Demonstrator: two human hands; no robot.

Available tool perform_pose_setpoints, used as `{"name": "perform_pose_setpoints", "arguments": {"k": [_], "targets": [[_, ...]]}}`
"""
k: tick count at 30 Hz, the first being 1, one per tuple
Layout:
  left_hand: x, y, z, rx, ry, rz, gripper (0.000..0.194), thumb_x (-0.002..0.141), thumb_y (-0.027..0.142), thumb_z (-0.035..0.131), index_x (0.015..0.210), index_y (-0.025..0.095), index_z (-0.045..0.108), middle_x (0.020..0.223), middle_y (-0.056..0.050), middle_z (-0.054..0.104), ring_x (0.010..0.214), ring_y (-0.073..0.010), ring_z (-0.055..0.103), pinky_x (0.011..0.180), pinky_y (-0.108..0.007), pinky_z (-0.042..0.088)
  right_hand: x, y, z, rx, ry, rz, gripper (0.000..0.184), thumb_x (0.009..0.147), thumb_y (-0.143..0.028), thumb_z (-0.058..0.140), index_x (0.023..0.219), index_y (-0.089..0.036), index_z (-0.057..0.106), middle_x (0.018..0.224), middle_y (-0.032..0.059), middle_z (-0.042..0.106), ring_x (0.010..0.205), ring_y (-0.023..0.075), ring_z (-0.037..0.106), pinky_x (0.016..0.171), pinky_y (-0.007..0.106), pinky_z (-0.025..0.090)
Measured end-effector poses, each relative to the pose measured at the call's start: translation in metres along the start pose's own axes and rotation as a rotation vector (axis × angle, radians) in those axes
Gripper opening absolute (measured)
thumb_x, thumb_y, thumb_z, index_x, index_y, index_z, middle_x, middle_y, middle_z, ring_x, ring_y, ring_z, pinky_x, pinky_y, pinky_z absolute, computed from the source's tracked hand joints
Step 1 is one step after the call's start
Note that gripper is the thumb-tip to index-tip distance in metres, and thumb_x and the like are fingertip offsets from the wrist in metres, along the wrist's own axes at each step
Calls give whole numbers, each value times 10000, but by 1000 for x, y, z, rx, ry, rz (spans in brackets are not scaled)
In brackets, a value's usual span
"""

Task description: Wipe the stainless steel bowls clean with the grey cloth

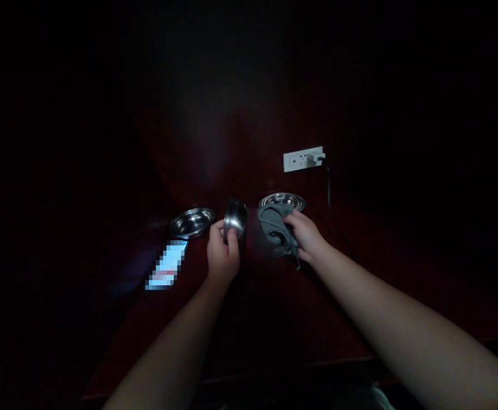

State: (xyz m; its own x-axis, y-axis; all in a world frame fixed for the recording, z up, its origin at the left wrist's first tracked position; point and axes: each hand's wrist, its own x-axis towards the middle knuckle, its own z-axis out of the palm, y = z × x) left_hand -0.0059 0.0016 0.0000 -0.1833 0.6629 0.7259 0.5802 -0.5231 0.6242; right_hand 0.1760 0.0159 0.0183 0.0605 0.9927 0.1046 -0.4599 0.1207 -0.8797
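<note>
A small shiny metal bowl (236,219) is tipped on its side in my left hand (223,253), with the thumb pressed on its outer wall and the fingers behind it. To the right, my right hand (307,234) grips a bunched grey cloth (277,228) that hangs down from the fingers. A gap separates the cloth from the bowl. Behind the cloth lies a round metal dish (281,199), its front partly covered. Another shallow metal dish (192,221) rests left of my left hand.
A lit phone screen (167,265), pixelated, lies at the left of the dark red table (274,324). On the back wall is a white socket plate (303,159) with a plug and black cable (329,191). The table's front edge runs near my forearms; the surroundings are very dark.
</note>
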Motion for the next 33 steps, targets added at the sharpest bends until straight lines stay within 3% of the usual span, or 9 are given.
{"name": "perform_pose_setpoints", "arguments": {"k": [5,8,11,17,19,21,27,30,33], "targets": [[3,9,-4,-153,84,64,354,871,224,517,1222,180,506,976,-61,658,892,-174,629,826,-320,485,2,1,3,96,28,-99,230,646,-227,622,874,-208,600,704,-29,676,648,161,634,660,310,525],[4,15,-5,-140,60,169,211,875,149,452,945,198,645,881,-29,631,849,-153,599,796,-297,470,1,-4,5,43,24,-248,214,713,-239,599,924,-216,575,804,-15,683,731,169,640,749,342,522],[2,19,-6,-149,-44,176,284,876,115,402,840,201,671,849,-23,594,801,-144,567,743,-283,456,-4,-7,9,-97,52,-460,228,761,-229,576,987,-216,546,937,23,661,869,180,627,842,359,495],[-4,25,-8,-326,-261,233,457,945,472,320,905,168,659,946,-80,564,865,-194,543,768,-338,440,-24,-1,27,-299,44,-778,297,802,-154,537,1091,-217,506,1044,72,591,936,186,600,875,368,482],[-6,27,-9,-368,-282,277,590,909,612,274,880,159,651,941,-92,555,863,-209,531,768,-354,437,-31,-1,32,-348,69,-852,302,805,-132,527,1095,-220,521,1076,78,576,965,190,590,887,368,479],[-6,30,-10,-384,-274,291,553,891,619,342,868,156,645,955,-93,556,872,-210,531,773,-351,435,-36,-3,35,-376,83,-891,308,806,-124,521,1096,-228,531,1087,78,578,984,197,588,884,371,483],[-6,39,-10,-386,-198,221,237,900,302,482,768,159,616,915,-53,563,847,-175,539,767,-313,433,-33,-12,31,-341,76,-770,242,792,-164,536,1025,-228,548,1008,65,611,920,197,608,846,375,501],[-5,39,-11,-371,-192,203,240,895,270,472,719,161,596,870,-40,552,795,-161,528,719,-296,431,-22,-10,23,-276,75,-604,142,761,-199,569,900,-220,548,841,21,612,784,171,597,737,330,503],[-4,37,-12,-288,-174,171,217,881,241,472,720,163,595,855,-36,555,771,-157,525,697,-288,432,-9,-4,14,-185,71,-313,146,739,-265,572,873,-220,541,686,-28,553,584,133,516,526,266,442]]}}
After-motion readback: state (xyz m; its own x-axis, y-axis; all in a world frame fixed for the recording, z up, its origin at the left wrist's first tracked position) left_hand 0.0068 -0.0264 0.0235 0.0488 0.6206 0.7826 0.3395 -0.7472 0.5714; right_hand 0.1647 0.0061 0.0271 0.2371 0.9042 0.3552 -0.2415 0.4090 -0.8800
